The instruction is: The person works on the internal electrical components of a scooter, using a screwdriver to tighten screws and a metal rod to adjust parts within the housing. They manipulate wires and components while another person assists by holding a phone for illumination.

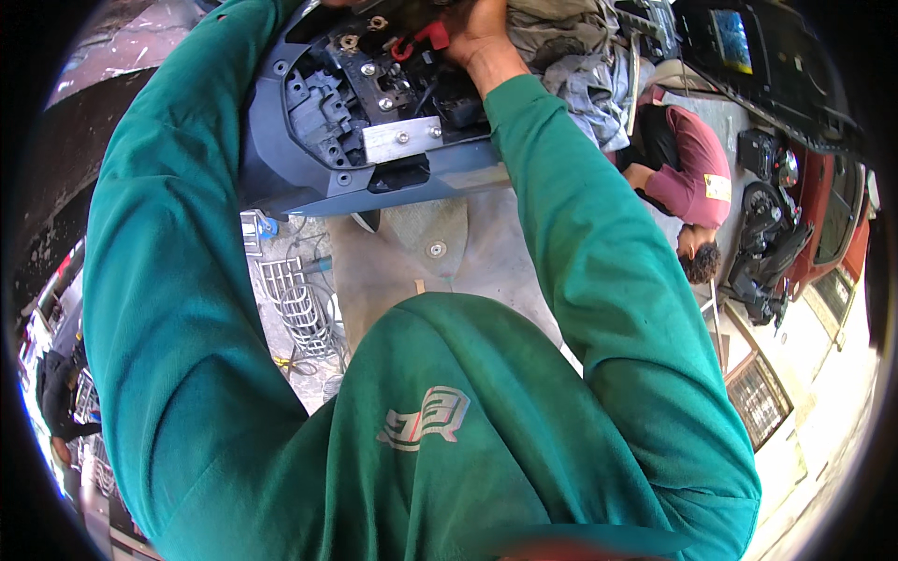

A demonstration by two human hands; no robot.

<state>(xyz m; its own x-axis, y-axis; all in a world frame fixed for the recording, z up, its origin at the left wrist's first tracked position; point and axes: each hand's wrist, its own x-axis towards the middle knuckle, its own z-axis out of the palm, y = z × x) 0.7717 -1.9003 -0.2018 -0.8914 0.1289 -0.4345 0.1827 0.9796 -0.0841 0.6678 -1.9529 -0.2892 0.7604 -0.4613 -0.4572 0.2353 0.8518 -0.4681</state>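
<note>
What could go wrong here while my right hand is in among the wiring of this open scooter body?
The right hand sits by a red connector and dark cables; tugging could stress them. Loose screws lie on the blue-grey body panel and might drop into gaps. The left hand is out of view, so its grip cannot be checked. A person in a maroon shirt crouches close by.

both green-sleeved arms raised forward, right hand [477,33] curled (left hand unseen)
</note>
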